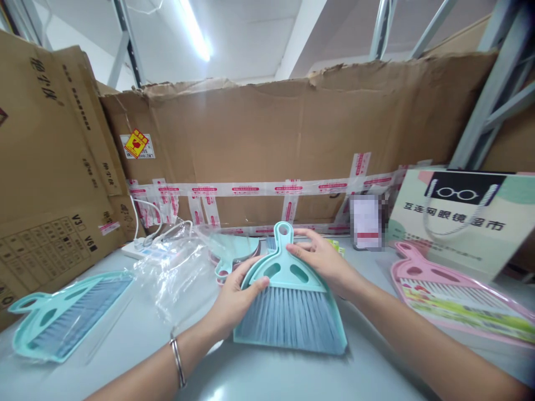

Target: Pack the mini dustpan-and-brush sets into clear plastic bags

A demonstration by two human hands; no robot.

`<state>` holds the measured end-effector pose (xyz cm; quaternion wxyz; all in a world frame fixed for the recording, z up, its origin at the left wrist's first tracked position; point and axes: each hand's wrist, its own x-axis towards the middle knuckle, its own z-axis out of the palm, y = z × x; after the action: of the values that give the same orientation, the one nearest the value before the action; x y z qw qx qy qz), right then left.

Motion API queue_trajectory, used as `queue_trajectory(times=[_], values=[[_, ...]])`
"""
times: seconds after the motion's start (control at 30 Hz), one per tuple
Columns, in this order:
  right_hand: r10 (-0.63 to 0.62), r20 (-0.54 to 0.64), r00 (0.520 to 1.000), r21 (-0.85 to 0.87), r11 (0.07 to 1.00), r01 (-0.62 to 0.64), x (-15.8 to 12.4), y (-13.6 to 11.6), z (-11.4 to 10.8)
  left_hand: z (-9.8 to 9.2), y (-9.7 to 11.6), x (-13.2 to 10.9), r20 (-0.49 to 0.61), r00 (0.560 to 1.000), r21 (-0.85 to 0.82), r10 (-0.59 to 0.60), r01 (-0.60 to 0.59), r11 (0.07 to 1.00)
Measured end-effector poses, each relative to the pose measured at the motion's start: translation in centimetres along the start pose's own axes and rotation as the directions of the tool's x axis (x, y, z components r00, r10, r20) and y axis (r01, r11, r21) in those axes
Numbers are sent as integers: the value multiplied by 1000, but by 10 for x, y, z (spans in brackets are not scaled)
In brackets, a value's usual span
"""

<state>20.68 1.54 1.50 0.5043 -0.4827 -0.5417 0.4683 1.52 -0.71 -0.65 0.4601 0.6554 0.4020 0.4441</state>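
Observation:
A turquoise hand brush with grey-blue bristles lies nested in a matching turquoise dustpan in the middle of the head view, bristles toward me. My left hand grips the set at its left edge, thumb on top of the brush body. On the right side, my right hand is closed on the set near the base of the handle, its thumb against the brush. The undersides of both hands' grips are hidden. Behind my left hand, another turquoise dustpan lies with a darker pan beneath it.
A wrapped turquoise brush set lies left, beside crumpled clear plastic and a white power strip. To the right are a pink dustpan set, a paper bag and a phone. Cardboard walls the back.

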Motion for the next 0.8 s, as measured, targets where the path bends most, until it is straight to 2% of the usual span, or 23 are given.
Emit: queue_trajectory(times=[0.07, 0.13, 0.33, 0.47, 0.53, 0.57, 0.6, 0.67, 0.7, 0.77, 0.8], values=[[64, 97, 993, -6, 998, -64, 0, -1, -3, 0, -2, 1, -1, 1000, 6, -5, 5, 1000], [65, 134, 989, 15, 998, -68, 0, -2, -5, 0, -4, 1, 3, 1000, 14, -9, 9, 1000], [65, 93, 994, 61, 996, -70, 1, 3, 1, 0, -4, 2, 31, 1000, 22, -5, 4, 1000], [55, 117, 992, 33, 998, -59, 4, -2, -1, -1, -5, 3, 13, 1000, -4, -22, 22, 1000], [-13, 64, 998, -24, 1000, 15, 11, -5, -19, -3, -6, 4, -22, 998, -36, -53, 52, 998], [-65, -7, 998, -80, 995, 64, 16, -5, -32, -5, -6, 4, -36, 997, -62, -69, 67, 996], [-124, -99, 987, -160, 981, 107, 21, -3, -49, -7, -7, 5, -45, 995, -94, -85, 80, 992], [-202, -241, 949, -414, 906, 88, 30, 8, -85, -10, -8, 7, -61, 992, -158, -112, 101, 982], [-198, -251, 948, -540, 841, 33, 34, 16, -101, -12, -9, 8, -77, 989, -182, -124, 108, 977], [-64, -217, 974, -713, 692, -113, 39, 34, -127, -15, -11, 10, -122, 982, -203, -142, 116, 972], [-14, -190, 982, -766, 628, -139, 41, 43, -135, -16, -12, 11, -143, 979, -202, -146, 116, 973]])
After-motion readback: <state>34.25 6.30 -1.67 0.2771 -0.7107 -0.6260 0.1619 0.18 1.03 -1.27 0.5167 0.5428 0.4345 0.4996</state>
